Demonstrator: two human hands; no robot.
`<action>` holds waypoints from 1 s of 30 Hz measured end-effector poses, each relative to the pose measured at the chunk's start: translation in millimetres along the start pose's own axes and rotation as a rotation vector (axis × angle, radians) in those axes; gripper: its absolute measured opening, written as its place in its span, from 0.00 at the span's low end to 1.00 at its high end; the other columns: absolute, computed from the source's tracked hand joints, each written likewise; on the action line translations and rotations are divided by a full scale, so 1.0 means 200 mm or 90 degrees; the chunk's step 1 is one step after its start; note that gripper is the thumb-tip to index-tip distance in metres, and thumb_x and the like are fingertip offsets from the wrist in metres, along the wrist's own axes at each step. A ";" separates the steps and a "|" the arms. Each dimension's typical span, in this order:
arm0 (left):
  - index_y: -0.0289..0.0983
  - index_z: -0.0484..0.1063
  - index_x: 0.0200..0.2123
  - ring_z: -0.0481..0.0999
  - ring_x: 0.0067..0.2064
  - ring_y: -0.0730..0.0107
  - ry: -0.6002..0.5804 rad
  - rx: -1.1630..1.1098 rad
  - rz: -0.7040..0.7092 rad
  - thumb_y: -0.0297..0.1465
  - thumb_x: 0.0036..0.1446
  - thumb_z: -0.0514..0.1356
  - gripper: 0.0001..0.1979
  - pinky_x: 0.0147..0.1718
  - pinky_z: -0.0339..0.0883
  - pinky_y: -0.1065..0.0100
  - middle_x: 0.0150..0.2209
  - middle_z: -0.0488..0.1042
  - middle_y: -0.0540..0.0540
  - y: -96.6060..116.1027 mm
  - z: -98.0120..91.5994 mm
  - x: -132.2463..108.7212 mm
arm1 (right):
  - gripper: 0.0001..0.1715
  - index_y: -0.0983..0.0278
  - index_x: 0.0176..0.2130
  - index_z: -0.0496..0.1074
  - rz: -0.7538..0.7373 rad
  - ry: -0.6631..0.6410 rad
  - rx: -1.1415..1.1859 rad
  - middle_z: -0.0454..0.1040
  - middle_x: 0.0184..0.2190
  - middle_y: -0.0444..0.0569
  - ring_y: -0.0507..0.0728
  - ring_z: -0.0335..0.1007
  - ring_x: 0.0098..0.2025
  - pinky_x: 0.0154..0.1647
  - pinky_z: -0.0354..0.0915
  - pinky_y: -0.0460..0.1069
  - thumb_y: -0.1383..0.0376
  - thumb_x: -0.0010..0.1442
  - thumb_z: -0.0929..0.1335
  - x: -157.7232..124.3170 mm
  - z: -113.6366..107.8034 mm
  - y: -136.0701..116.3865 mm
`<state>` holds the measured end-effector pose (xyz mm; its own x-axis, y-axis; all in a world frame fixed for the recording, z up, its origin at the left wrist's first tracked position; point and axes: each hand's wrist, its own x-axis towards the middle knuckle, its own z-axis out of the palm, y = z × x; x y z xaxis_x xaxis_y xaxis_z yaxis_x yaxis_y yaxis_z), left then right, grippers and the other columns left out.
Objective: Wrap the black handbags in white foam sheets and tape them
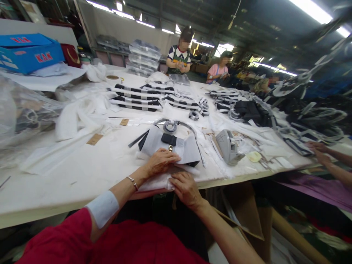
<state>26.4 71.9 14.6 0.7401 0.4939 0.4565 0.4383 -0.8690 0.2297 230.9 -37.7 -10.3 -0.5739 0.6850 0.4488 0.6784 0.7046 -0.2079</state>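
Observation:
A black handbag (189, 146) lies on the table in front of me, its front covered by a pale grey-white sheet, with a gold clasp (170, 148) showing below a black tab. A wrapped strap coil (169, 126) rests at its far side, and the handle arches around the top. My left hand (162, 161) lies with fingers stretched across the bag's near front, just below the clasp. At the table's front edge, my right hand (187, 189) has its fingers bent onto a white wrapping sheet (156, 183) and pinches its edge. The bag's near underside is hidden.
A grey tape dispenser (228, 146) stands right of the bag. Wrapped black straps (137, 99) lie in rows farther back. Left are white foam strips (71, 117) and a blue box (30, 53). A co-worker's hands (319, 150) are at the right; other people work behind the table.

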 end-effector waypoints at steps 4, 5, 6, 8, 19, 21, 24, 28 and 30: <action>0.46 0.70 0.57 0.74 0.54 0.67 0.000 -0.019 -0.026 0.28 0.64 0.57 0.19 0.53 0.59 0.63 0.55 0.76 0.47 -0.01 0.01 0.01 | 0.09 0.59 0.42 0.77 0.036 0.064 0.075 0.79 0.39 0.50 0.58 0.72 0.43 0.46 0.68 0.54 0.69 0.61 0.69 0.04 0.01 0.02; 0.46 0.70 0.57 0.74 0.54 0.67 0.000 -0.025 -0.030 0.28 0.63 0.57 0.19 0.53 0.59 0.63 0.55 0.76 0.47 -0.01 0.01 0.01 | 0.08 0.60 0.40 0.77 0.047 0.087 0.103 0.79 0.37 0.49 0.58 0.72 0.42 0.45 0.68 0.54 0.69 0.63 0.68 0.06 -0.01 0.03; 0.46 0.70 0.57 0.74 0.55 0.67 -0.003 -0.031 -0.036 0.27 0.63 0.57 0.20 0.52 0.60 0.63 0.55 0.76 0.47 -0.01 0.00 0.01 | 0.08 0.60 0.38 0.77 0.055 0.108 0.131 0.79 0.35 0.49 0.57 0.73 0.41 0.44 0.69 0.53 0.69 0.64 0.67 0.07 -0.03 0.05; 0.47 0.70 0.57 0.75 0.55 0.67 -0.009 -0.042 -0.052 0.26 0.63 0.57 0.20 0.52 0.61 0.64 0.55 0.76 0.48 -0.02 0.00 0.02 | 0.09 0.61 0.37 0.76 0.067 0.143 0.172 0.79 0.35 0.49 0.56 0.74 0.40 0.44 0.71 0.52 0.69 0.65 0.66 0.08 -0.10 0.10; 0.48 0.70 0.56 0.75 0.54 0.65 -0.022 -0.004 -0.087 0.26 0.65 0.54 0.19 0.46 0.61 0.63 0.56 0.75 0.50 -0.01 0.01 0.05 | 0.10 0.60 0.38 0.74 -0.004 0.139 0.058 0.79 0.37 0.49 0.58 0.75 0.47 0.50 0.70 0.56 0.72 0.64 0.65 0.01 -0.28 0.05; 0.49 0.69 0.57 0.74 0.54 0.66 -0.024 0.010 -0.071 0.26 0.65 0.56 0.20 0.46 0.60 0.64 0.57 0.74 0.49 0.00 0.01 0.03 | 0.11 0.60 0.38 0.74 -0.027 0.161 0.037 0.79 0.41 0.50 0.59 0.73 0.52 0.56 0.68 0.58 0.73 0.64 0.64 0.08 -0.26 0.02; 0.48 0.69 0.58 0.73 0.55 0.67 -0.022 0.035 -0.044 0.27 0.66 0.56 0.19 0.47 0.60 0.64 0.58 0.73 0.48 0.00 0.01 0.02 | 0.12 0.60 0.39 0.73 -0.025 0.197 0.039 0.78 0.46 0.51 0.58 0.71 0.55 0.60 0.66 0.59 0.73 0.65 0.62 0.19 -0.23 0.04; 0.44 0.69 0.56 0.71 0.57 0.66 -0.005 0.063 -0.010 0.28 0.67 0.55 0.17 0.52 0.59 0.62 0.57 0.73 0.47 0.05 0.01 0.00 | 0.13 0.61 0.42 0.72 0.044 0.212 0.017 0.79 0.43 0.53 0.57 0.75 0.49 0.52 0.71 0.54 0.71 0.67 0.60 0.27 -0.20 0.10; 0.43 0.70 0.55 0.70 0.57 0.64 0.007 0.064 -0.021 0.30 0.67 0.55 0.15 0.55 0.58 0.60 0.56 0.74 0.46 0.07 0.01 0.01 | 0.13 0.62 0.43 0.72 0.076 0.205 -0.012 0.79 0.39 0.53 0.57 0.77 0.43 0.45 0.72 0.51 0.70 0.68 0.59 0.27 -0.18 0.12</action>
<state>35.0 59.8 16.3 0.7192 0.5207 0.4600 0.5114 -0.8449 0.1567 232.6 10.2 41.0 -0.3181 0.6664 0.6743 0.7415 0.6181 -0.2610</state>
